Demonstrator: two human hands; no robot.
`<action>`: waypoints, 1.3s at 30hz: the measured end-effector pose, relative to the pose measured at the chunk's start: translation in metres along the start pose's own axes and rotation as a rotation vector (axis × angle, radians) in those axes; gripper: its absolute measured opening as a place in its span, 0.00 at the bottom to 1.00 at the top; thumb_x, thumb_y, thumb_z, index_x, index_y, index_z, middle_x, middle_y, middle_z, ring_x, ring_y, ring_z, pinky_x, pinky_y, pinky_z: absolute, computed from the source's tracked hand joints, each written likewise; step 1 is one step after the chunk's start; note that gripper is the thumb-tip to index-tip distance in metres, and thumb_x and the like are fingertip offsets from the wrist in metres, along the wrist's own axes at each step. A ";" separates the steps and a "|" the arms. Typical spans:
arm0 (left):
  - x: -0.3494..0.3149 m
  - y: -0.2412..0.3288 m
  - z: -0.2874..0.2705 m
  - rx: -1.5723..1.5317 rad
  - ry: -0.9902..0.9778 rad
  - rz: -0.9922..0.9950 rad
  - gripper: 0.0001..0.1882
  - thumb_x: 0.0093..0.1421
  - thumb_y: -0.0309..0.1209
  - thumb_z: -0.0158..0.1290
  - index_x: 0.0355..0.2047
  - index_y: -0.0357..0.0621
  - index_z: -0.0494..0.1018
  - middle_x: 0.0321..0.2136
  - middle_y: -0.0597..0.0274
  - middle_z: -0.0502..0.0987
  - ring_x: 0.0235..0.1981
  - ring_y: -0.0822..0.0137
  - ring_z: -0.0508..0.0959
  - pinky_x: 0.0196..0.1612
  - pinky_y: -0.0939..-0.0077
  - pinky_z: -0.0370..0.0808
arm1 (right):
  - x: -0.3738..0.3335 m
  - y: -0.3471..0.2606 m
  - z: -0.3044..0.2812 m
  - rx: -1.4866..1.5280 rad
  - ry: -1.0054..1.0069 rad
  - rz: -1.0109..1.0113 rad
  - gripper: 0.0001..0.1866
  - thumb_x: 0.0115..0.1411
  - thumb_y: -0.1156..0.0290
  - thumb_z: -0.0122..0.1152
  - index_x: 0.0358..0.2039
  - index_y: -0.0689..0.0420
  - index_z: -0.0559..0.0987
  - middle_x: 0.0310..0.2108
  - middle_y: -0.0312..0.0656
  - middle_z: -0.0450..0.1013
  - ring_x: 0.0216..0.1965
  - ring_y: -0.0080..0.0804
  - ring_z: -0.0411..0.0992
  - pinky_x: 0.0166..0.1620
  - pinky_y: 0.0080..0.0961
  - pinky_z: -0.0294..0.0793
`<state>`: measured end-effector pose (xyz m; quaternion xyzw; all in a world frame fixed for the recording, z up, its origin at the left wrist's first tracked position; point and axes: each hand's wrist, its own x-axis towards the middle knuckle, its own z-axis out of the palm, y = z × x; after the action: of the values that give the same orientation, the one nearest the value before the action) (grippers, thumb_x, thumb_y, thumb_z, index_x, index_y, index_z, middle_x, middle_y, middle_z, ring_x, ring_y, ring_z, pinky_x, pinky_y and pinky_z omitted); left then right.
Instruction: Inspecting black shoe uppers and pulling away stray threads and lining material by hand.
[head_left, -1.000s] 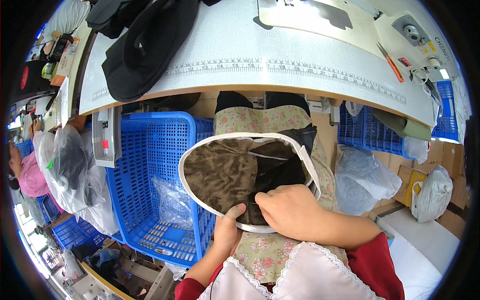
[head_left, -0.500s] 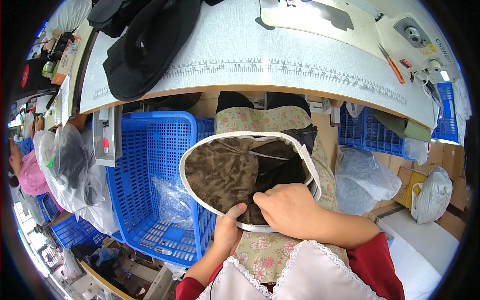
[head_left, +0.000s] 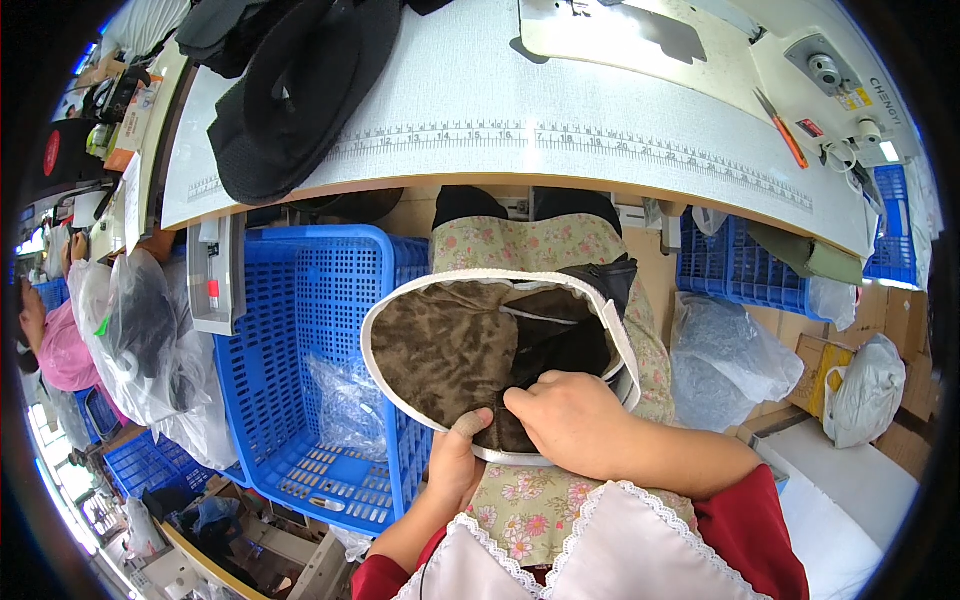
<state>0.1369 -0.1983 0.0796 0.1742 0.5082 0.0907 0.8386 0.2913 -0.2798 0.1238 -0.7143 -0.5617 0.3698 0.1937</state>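
The left hand (head_left: 457, 455) pinches the near edge of a white-rimmed, brown plush-lined fabric piece (head_left: 440, 345) on the green floral apron (head_left: 515, 238); the right hand (head_left: 572, 420) curls inside, its grip's contents indiscernible. Curved black fabric (head_left: 265, 155) reaches the front-left edge of the pale worktop (head_left: 460, 85).

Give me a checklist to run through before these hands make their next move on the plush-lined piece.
1. Left hand has the near rim: ok, its thumb laps over the white edging.
2. Opening spread to view: ok, it faces up and shows brown plush lining.
3. Right fingertips in plain sight: not ok, the right hand is curled over the opening's near side, hiding them.
4. Right hand's pinch on thread or lining: cannot tell.
5. Pointed orange-handled tool away from the hands: ok, it lies on the table by the sewing machine.
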 end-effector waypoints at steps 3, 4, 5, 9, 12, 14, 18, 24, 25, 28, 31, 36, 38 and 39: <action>0.002 -0.002 -0.002 0.004 0.015 -0.010 0.31 0.47 0.19 0.49 0.54 0.40 0.60 0.49 0.57 0.68 0.49 0.60 0.68 0.54 0.67 0.66 | 0.000 0.000 -0.001 0.001 -0.023 0.004 0.05 0.48 0.75 0.51 0.27 0.61 0.70 0.22 0.46 0.73 0.32 0.44 0.73 0.33 0.37 0.74; 0.002 -0.003 -0.003 0.007 0.018 0.002 0.30 0.47 0.19 0.49 0.54 0.40 0.60 0.48 0.57 0.68 0.49 0.61 0.69 0.54 0.67 0.66 | 0.000 0.000 -0.001 -0.002 -0.037 0.009 0.05 0.48 0.76 0.50 0.27 0.61 0.70 0.22 0.47 0.73 0.31 0.44 0.73 0.33 0.37 0.74; 0.002 -0.004 -0.004 0.011 0.021 0.014 0.30 0.47 0.19 0.50 0.54 0.40 0.61 0.48 0.57 0.68 0.49 0.61 0.69 0.54 0.67 0.66 | 0.000 0.000 -0.001 -0.002 -0.037 0.008 0.05 0.48 0.76 0.50 0.27 0.61 0.70 0.22 0.47 0.73 0.31 0.44 0.73 0.33 0.37 0.74; 0.002 -0.004 -0.004 0.009 0.029 0.011 0.30 0.47 0.19 0.50 0.53 0.40 0.61 0.48 0.57 0.68 0.49 0.61 0.69 0.53 0.67 0.66 | 0.001 0.001 0.000 0.040 -0.027 0.001 0.05 0.48 0.76 0.51 0.27 0.61 0.70 0.23 0.48 0.73 0.30 0.45 0.73 0.33 0.38 0.74; 0.002 -0.003 -0.003 0.005 0.027 0.006 0.30 0.47 0.19 0.50 0.53 0.40 0.61 0.48 0.57 0.69 0.48 0.61 0.69 0.53 0.67 0.67 | 0.000 0.002 0.005 0.045 0.019 -0.014 0.04 0.49 0.76 0.52 0.26 0.61 0.69 0.20 0.47 0.72 0.28 0.45 0.73 0.31 0.39 0.72; 0.002 -0.003 -0.003 0.003 0.024 0.005 0.29 0.47 0.19 0.49 0.53 0.39 0.61 0.47 0.57 0.69 0.48 0.61 0.70 0.53 0.67 0.67 | 0.000 0.003 0.008 0.039 0.063 -0.034 0.05 0.50 0.75 0.53 0.24 0.60 0.67 0.18 0.45 0.70 0.25 0.44 0.72 0.29 0.39 0.71; 0.003 -0.002 -0.004 -0.010 0.008 -0.010 0.29 0.47 0.19 0.49 0.53 0.39 0.62 0.47 0.57 0.69 0.48 0.61 0.70 0.53 0.66 0.67 | -0.001 0.004 0.012 0.055 0.063 -0.032 0.05 0.50 0.76 0.53 0.26 0.60 0.67 0.19 0.46 0.70 0.26 0.45 0.72 0.29 0.39 0.72; 0.003 -0.003 -0.007 -0.028 0.034 -0.089 0.26 0.48 0.20 0.50 0.51 0.38 0.64 0.46 0.56 0.71 0.47 0.61 0.71 0.51 0.66 0.68 | -0.001 0.002 0.011 0.050 0.046 -0.020 0.05 0.50 0.76 0.53 0.26 0.60 0.66 0.19 0.46 0.70 0.26 0.45 0.72 0.29 0.39 0.72; 0.002 -0.002 -0.004 -0.013 0.030 -0.060 0.26 0.47 0.20 0.50 0.50 0.38 0.65 0.46 0.57 0.71 0.46 0.61 0.71 0.51 0.66 0.69 | -0.001 0.002 0.012 0.049 0.043 -0.016 0.05 0.49 0.76 0.53 0.26 0.60 0.66 0.19 0.46 0.70 0.26 0.45 0.72 0.29 0.39 0.72; 0.002 -0.003 -0.004 -0.003 0.026 -0.024 0.26 0.47 0.20 0.50 0.50 0.38 0.65 0.45 0.57 0.71 0.46 0.61 0.71 0.51 0.67 0.69 | -0.001 0.002 0.013 0.044 0.049 -0.025 0.05 0.49 0.76 0.53 0.26 0.60 0.66 0.19 0.46 0.70 0.26 0.44 0.72 0.29 0.38 0.72; 0.003 -0.004 -0.005 0.006 0.023 -0.012 0.27 0.47 0.20 0.50 0.51 0.38 0.64 0.46 0.57 0.71 0.46 0.61 0.71 0.51 0.67 0.68 | -0.001 0.003 0.014 0.042 0.048 -0.027 0.05 0.49 0.77 0.53 0.26 0.60 0.66 0.19 0.46 0.70 0.26 0.44 0.72 0.29 0.38 0.72; 0.003 -0.002 -0.003 0.036 0.011 0.005 0.29 0.47 0.20 0.50 0.53 0.39 0.62 0.47 0.57 0.69 0.48 0.62 0.69 0.52 0.68 0.67 | 0.002 0.000 0.007 0.061 -0.029 -0.012 0.08 0.47 0.78 0.51 0.31 0.63 0.69 0.24 0.50 0.73 0.31 0.47 0.74 0.33 0.38 0.74; 0.003 -0.002 -0.003 0.051 0.013 0.005 0.30 0.47 0.20 0.50 0.54 0.39 0.61 0.48 0.58 0.68 0.49 0.61 0.69 0.53 0.68 0.66 | 0.002 0.001 0.007 0.064 -0.030 -0.012 0.08 0.47 0.78 0.51 0.31 0.64 0.69 0.24 0.50 0.73 0.31 0.47 0.74 0.34 0.38 0.74; 0.003 -0.001 -0.003 0.052 0.013 0.005 0.30 0.47 0.20 0.50 0.54 0.39 0.61 0.48 0.58 0.68 0.49 0.61 0.69 0.53 0.68 0.66 | 0.002 0.001 0.008 0.061 -0.035 -0.013 0.08 0.47 0.78 0.51 0.31 0.63 0.69 0.25 0.50 0.73 0.32 0.47 0.74 0.34 0.38 0.74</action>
<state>0.1361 -0.1981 0.0754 0.1964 0.5154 0.0807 0.8302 0.2865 -0.2799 0.1171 -0.6981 -0.5580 0.3977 0.2078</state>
